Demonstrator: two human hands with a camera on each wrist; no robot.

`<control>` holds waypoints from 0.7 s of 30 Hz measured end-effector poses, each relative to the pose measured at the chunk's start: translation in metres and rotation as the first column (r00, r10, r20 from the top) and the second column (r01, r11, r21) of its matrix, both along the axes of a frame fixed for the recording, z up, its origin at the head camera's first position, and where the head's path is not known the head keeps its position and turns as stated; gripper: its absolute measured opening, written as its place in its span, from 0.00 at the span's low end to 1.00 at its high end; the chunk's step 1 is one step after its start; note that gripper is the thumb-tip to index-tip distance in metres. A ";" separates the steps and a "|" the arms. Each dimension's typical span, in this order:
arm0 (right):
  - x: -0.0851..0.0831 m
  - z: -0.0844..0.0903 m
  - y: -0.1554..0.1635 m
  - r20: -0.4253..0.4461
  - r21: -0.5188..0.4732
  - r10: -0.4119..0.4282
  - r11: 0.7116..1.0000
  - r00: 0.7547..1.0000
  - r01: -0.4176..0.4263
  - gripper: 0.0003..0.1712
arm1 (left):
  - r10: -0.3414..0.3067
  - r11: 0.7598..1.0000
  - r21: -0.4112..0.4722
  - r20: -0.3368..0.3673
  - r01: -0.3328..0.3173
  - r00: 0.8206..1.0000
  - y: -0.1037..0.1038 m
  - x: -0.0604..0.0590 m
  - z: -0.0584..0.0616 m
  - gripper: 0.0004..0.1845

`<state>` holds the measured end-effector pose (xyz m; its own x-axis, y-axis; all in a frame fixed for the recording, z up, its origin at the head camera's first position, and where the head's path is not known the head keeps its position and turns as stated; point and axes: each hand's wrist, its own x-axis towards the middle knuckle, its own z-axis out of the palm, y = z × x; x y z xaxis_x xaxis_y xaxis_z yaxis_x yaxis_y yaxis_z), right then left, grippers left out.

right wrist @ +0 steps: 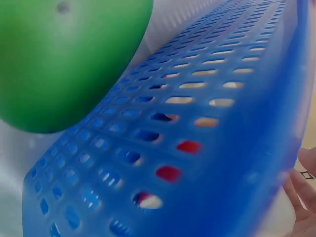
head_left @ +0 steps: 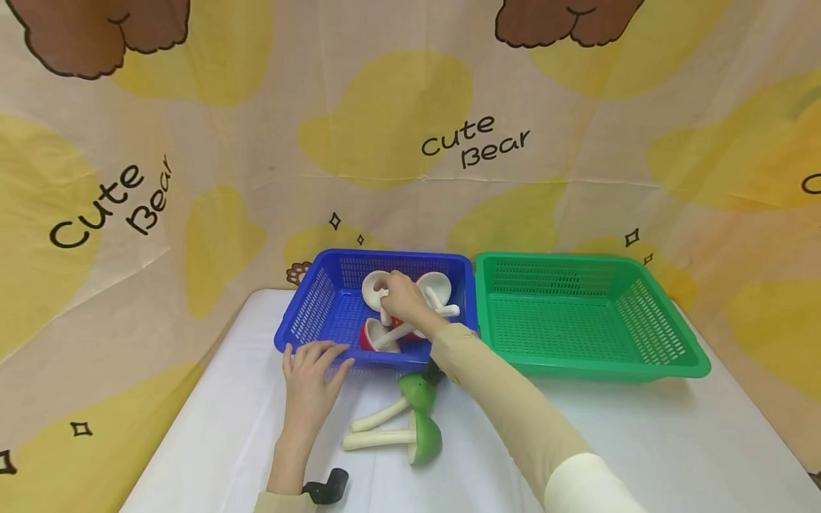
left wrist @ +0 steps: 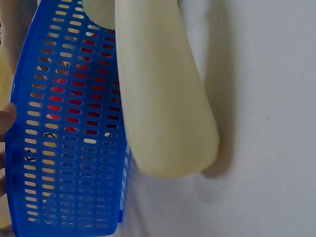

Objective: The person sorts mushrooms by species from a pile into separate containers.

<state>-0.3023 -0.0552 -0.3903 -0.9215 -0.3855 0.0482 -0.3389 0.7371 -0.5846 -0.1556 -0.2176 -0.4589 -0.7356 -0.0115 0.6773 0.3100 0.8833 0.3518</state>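
My right hand (head_left: 405, 298) reaches into the blue basket (head_left: 301, 317) and pinches a toy mushroom (head_left: 373, 292) whose white underside faces up. Around it in the basket lie other red-capped mushrooms, one with its white stem (head_left: 394, 335) slanting below my hand and one (head_left: 436, 286) at the right. My left hand (head_left: 309, 377) rests on the basket's front rim at the left corner, fingers loosely spread. Through the basket's slots, the left wrist view shows red caps (left wrist: 74, 101).
Two green-capped mushrooms lie on the white table before the blue basket, one nearer (head_left: 425, 438) and one (head_left: 417, 392) behind, partly beside my right wrist. A green basket (head_left: 593, 370) stands against the blue one at the right. A printed cloth (head_left: 385, 214) hangs behind.
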 end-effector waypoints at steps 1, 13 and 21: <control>0.001 0.001 0.001 0.001 -0.004 0.004 1.000 1.000 -0.004 0.20 | 0.001 1.000 -0.002 0.000 -0.001 1.000 0.000 0.000 0.000 0.13; 0.015 0.025 0.026 -0.048 -0.037 0.089 0.995 0.995 -0.091 0.14 | 0.009 1.000 0.006 0.007 -0.009 1.000 0.001 0.004 0.003 0.13; 0.020 0.032 0.051 -0.003 -0.140 0.052 0.989 0.999 -0.052 0.11 | 0.000 1.000 0.004 0.012 -0.001 1.000 0.001 0.003 0.003 0.14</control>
